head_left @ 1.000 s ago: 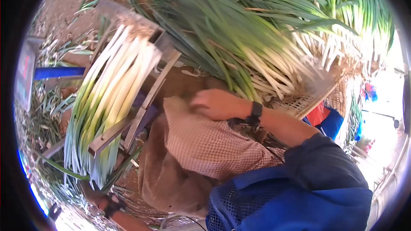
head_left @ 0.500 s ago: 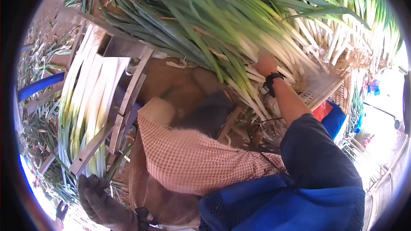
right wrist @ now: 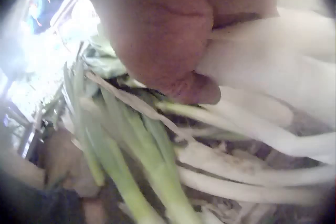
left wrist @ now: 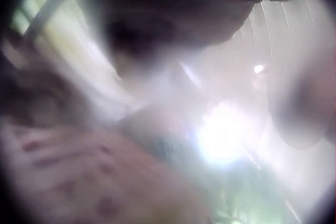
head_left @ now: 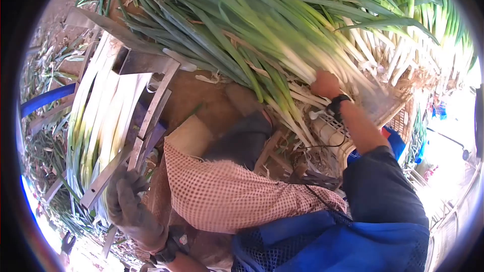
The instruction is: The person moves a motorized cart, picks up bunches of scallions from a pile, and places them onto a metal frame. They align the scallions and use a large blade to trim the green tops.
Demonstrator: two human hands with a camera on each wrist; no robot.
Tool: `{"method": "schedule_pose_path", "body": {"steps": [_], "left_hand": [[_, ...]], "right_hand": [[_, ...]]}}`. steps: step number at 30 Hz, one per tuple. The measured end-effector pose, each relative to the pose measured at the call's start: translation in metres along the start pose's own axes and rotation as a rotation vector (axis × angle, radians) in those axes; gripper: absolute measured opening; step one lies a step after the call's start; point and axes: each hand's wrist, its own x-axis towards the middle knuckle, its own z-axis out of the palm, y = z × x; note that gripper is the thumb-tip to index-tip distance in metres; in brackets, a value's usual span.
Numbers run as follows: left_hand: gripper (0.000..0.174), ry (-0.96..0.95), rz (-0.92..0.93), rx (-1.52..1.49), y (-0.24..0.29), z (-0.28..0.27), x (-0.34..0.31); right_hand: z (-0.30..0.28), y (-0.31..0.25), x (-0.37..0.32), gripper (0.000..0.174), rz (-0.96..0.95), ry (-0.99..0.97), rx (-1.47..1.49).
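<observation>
My bare right hand [head_left: 326, 84] grips white stalks of green onions [head_left: 297, 65] in the large pile on the right. In the right wrist view its thumb [right wrist: 173, 50] curls against thick white stalks [right wrist: 262, 56]. My gloved left hand [head_left: 128, 199], fingers loosely bent with nothing seen in them, is beside the lower end of a metal rack [head_left: 103, 184]. A bundle of green onions [head_left: 101, 116] lies in that rack, white ends toward the top, leaves hanging down. The left wrist view is badly blurred, with dark glove fingers [left wrist: 173, 14] across its top.
A slatted crate [head_left: 330, 133] carries the near pile. More green onions [head_left: 403, 55] stand behind it at the right. Checked cloth [head_left: 222, 191] covers the lap between the hands. A blue bar [head_left: 48, 99] juts out left of the rack. Loose leaves litter the ground.
My right hand has gone from over the lap out to the pile and taken hold of stalks there. The left hand has come up from below the rack to its lower end.
</observation>
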Motion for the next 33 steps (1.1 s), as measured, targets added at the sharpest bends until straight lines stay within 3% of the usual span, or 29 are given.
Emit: {"method": "schedule_pose_path", "body": {"steps": [1,2,3,4,5,6,7,9,11,12,14,18,19,21,23,27,28,29,30,33], "left_hand": [[0.033,-0.010,0.016,-0.015,0.006,0.005,0.000],[0.032,-0.133,0.227,0.327,0.024,0.016,-0.003],[0.033,-0.187,0.266,0.337,0.029,0.024,-0.004],[0.033,-0.278,0.208,0.210,0.034,0.038,-0.012],[0.034,-0.382,0.045,-0.063,0.040,0.048,-0.025],[0.036,-0.484,-0.206,-0.439,0.047,0.061,-0.037],[0.037,-0.558,-0.394,-0.671,0.058,0.077,-0.048],[0.041,-0.669,-0.634,-0.871,0.074,0.120,-0.064],[0.043,-0.678,-0.639,-0.618,0.089,0.158,-0.075],[0.046,-0.759,-0.507,-0.529,0.064,0.186,-0.084],[0.050,-0.800,-0.453,-0.635,0.033,0.220,-0.099],[0.044,-0.625,-0.648,-1.247,0.046,0.239,-0.099],[0.039,-0.611,-0.379,-1.102,0.016,0.269,-0.103],[0.028,-0.637,-0.384,-0.865,0.038,0.253,-0.105],[0.024,-0.641,0.283,-0.108,0.032,0.254,-0.097],[0.026,-0.389,0.501,0.052,0.030,0.275,-0.107],[0.031,-0.491,0.283,-0.358,0.031,0.281,-0.106],[0.036,-0.601,-0.059,-0.972,0.052,0.279,-0.102],[0.042,-0.627,-0.203,-1.266,0.075,0.272,-0.097],[0.052,-0.646,-0.411,-1.764,0.150,0.221,-0.081]], "right_hand": [[-0.027,-0.004,-0.011,0.038,-0.035,-0.019,0.026],[-0.055,-0.008,-0.019,0.043,-0.075,-0.109,0.036],[-0.080,-0.012,-0.026,0.047,-0.126,-0.200,0.047],[-0.090,-0.013,-0.030,0.049,-0.198,-0.175,0.015],[-0.099,-0.015,-0.040,0.052,-0.381,-0.105,0.110],[-0.112,-0.030,-0.052,0.046,-0.371,-0.133,0.140],[-0.143,-0.055,-0.077,0.037,-0.341,-0.372,0.389],[-0.153,-0.069,-0.103,0.025,-0.368,-0.474,0.608],[-0.185,-0.104,-0.147,0.023,-0.303,-0.590,0.739],[-0.192,-0.111,-0.165,0.025,-0.177,-0.642,0.888],[-0.197,-0.107,-0.190,0.023,-0.198,-0.706,0.916],[-0.211,-0.103,-0.259,0.029,-0.118,-0.785,0.917],[-0.203,-0.093,-0.267,0.032,-0.060,-0.819,0.986],[-0.206,-0.081,-0.295,0.034,-0.239,-0.622,0.824],[-0.206,-0.070,-0.315,0.037,-0.410,-0.476,0.737],[-0.201,-0.068,-0.347,0.046,-0.331,-0.391,0.758],[-0.215,-0.073,-0.364,0.047,-0.259,-0.416,0.874],[-0.234,-0.078,-0.383,0.049,-0.185,-0.439,0.990],[-0.247,-0.081,-0.397,0.050,-0.112,-0.461,1.105],[-0.267,-0.068,-0.427,0.060,-0.222,-0.378,1.226]]}}
